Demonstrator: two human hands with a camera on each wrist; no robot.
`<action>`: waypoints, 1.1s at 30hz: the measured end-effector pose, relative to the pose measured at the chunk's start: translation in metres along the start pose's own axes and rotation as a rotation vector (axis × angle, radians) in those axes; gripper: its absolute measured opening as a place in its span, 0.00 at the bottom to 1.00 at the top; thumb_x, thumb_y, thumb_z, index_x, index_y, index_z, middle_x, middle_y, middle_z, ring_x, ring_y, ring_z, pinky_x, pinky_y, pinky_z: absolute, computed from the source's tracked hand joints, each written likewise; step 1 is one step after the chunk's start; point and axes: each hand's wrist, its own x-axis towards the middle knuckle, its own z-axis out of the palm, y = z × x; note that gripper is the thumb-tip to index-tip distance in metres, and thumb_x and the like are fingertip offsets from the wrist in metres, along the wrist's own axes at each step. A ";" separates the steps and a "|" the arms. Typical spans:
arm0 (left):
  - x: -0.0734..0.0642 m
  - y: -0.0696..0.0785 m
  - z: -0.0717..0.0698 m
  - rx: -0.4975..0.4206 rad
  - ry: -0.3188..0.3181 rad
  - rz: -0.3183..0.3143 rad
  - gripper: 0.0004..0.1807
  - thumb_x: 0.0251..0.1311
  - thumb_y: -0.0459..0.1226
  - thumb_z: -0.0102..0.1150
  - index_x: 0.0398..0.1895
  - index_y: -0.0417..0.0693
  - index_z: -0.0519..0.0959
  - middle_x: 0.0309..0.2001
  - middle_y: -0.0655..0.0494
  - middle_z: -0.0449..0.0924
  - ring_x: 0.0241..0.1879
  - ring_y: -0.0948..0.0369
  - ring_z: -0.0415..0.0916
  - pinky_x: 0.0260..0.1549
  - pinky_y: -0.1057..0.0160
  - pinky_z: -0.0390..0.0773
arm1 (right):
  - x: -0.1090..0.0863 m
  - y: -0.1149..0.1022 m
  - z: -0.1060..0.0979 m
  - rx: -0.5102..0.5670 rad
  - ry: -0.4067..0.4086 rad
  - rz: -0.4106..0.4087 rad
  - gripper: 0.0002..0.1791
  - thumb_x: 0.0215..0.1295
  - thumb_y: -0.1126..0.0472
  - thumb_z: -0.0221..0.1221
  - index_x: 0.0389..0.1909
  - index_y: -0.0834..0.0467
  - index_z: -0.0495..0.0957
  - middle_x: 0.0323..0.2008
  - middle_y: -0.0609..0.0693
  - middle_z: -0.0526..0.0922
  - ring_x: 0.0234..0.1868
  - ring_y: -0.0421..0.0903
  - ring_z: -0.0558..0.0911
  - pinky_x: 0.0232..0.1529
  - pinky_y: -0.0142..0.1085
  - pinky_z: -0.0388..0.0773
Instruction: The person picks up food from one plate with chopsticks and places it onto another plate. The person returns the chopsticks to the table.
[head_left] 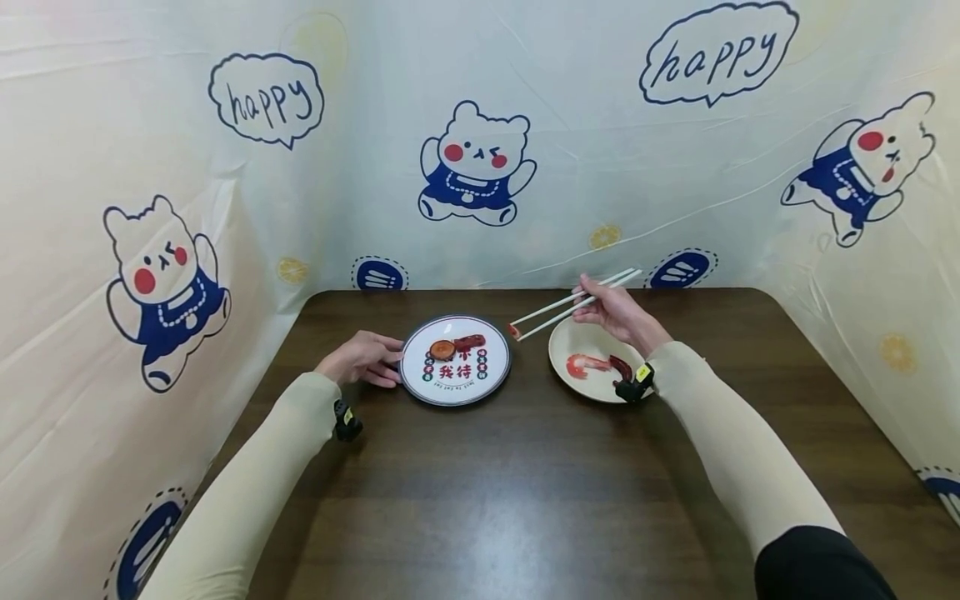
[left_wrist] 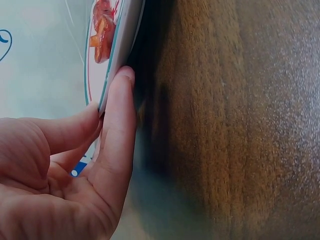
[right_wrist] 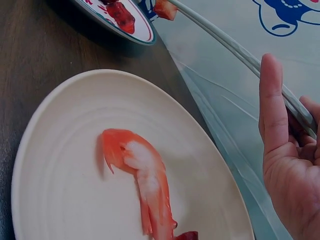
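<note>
Red food piece [head_left: 514,332] at tips of pale chopsticks [right_wrist: 230,44], between printed plate [head_left: 453,325] and cream plate [right_wrist: 75,160], nearer the printed edge, I see right hand [head_left: 615,312] clamped on chopsticks, left hand [head_left: 365,358] pinching printed plate's left rim, open tabletop [head_left: 480,500] in front.

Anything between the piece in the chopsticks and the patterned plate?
Nothing visible. In head view, the red food piece, at the tips of the chopsticks, shows just off the right edge of the patterned plate, with no object between. The left hand holds the opposite edge, clear of that side.
</note>
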 end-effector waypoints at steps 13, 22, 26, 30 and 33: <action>0.001 -0.002 0.000 -0.014 -0.004 0.000 0.29 0.78 0.33 0.56 0.80 0.40 0.65 0.46 0.40 0.84 0.31 0.54 0.88 0.40 0.55 0.90 | 0.002 0.004 0.008 -0.011 -0.005 0.020 0.21 0.86 0.56 0.47 0.40 0.66 0.81 0.28 0.58 0.85 0.25 0.49 0.89 0.34 0.38 0.90; 0.000 -0.001 -0.002 -0.014 -0.006 -0.002 0.30 0.78 0.33 0.57 0.80 0.41 0.65 0.46 0.39 0.83 0.32 0.53 0.88 0.41 0.56 0.90 | 0.012 0.014 0.011 0.004 0.003 0.009 0.21 0.85 0.55 0.50 0.38 0.65 0.82 0.26 0.58 0.85 0.24 0.49 0.88 0.32 0.37 0.90; 0.001 -0.001 -0.002 -0.017 -0.009 0.001 0.30 0.78 0.34 0.58 0.80 0.41 0.65 0.45 0.40 0.83 0.33 0.53 0.88 0.41 0.56 0.90 | 0.017 0.018 0.015 -0.008 0.003 -0.008 0.20 0.85 0.55 0.50 0.39 0.67 0.80 0.26 0.59 0.85 0.24 0.49 0.88 0.32 0.37 0.89; 0.001 -0.001 -0.002 -0.018 -0.010 0.003 0.30 0.78 0.34 0.57 0.80 0.41 0.65 0.44 0.40 0.83 0.33 0.53 0.88 0.41 0.56 0.90 | 0.021 0.022 0.019 -0.034 0.023 -0.010 0.20 0.85 0.55 0.51 0.38 0.65 0.81 0.26 0.57 0.85 0.23 0.48 0.88 0.32 0.37 0.89; 0.001 -0.001 -0.002 -0.017 -0.008 0.000 0.30 0.78 0.34 0.57 0.80 0.40 0.65 0.44 0.40 0.83 0.34 0.53 0.88 0.41 0.55 0.90 | 0.023 0.025 0.021 -0.041 0.042 -0.002 0.19 0.85 0.54 0.51 0.37 0.63 0.82 0.27 0.57 0.84 0.23 0.48 0.88 0.31 0.37 0.89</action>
